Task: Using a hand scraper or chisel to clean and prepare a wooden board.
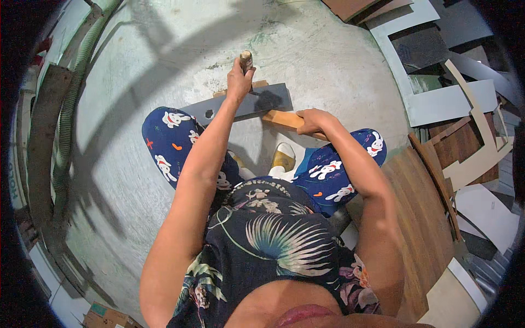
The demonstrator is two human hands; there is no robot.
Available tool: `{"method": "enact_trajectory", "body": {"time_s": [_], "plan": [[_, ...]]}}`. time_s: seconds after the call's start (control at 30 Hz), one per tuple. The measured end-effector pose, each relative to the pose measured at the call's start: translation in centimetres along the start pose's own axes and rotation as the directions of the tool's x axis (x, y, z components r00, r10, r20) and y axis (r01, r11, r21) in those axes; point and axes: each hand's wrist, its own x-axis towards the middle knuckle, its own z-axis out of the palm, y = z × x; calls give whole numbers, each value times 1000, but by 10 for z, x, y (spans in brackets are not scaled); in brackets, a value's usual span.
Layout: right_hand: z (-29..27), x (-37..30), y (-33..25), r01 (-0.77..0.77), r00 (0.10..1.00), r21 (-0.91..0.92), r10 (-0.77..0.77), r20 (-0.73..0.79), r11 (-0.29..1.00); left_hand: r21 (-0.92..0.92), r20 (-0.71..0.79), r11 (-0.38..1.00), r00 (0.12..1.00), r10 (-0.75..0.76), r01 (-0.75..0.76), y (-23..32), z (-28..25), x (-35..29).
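My left hand (239, 82) is closed round the worn, round handle of a chisel-like tool (246, 58), held upright over a dark grey board (280, 98). The tool's lower end is mostly hidden by my hand and shadow, so I cannot tell whether it touches the board. A dark hole shows near the board's left end, and light brown wood (260, 85) sticks out along its far edge. In my right hand (317, 122) is an orange-brown wooden bar (281, 118). Its far end lies close to the board's near edge; contact is unclear.
My bent knees flank the board, with a slipper (284, 157) between them on the concrete floor (164, 60). Panel offcuts (451, 104) are heaped at the right. A ribbed hose (68, 115) runs along the left beside a dark beam (46, 142). A cardboard box (109, 318) sits lower left.
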Motion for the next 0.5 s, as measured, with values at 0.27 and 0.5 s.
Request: {"method": "enact_trajectory", "body": {"time_s": [0.27, 0.5], "plan": [[-4, 3, 1, -4, 999, 2, 4, -37, 1000, -64, -226, 996, 973, 47, -63, -11, -12, 11], [-14, -7, -10, 4, 1000, 11, -4, 30, 1000, -58, -192, 998, 981, 4, -15, -7, -9, 6]]}}
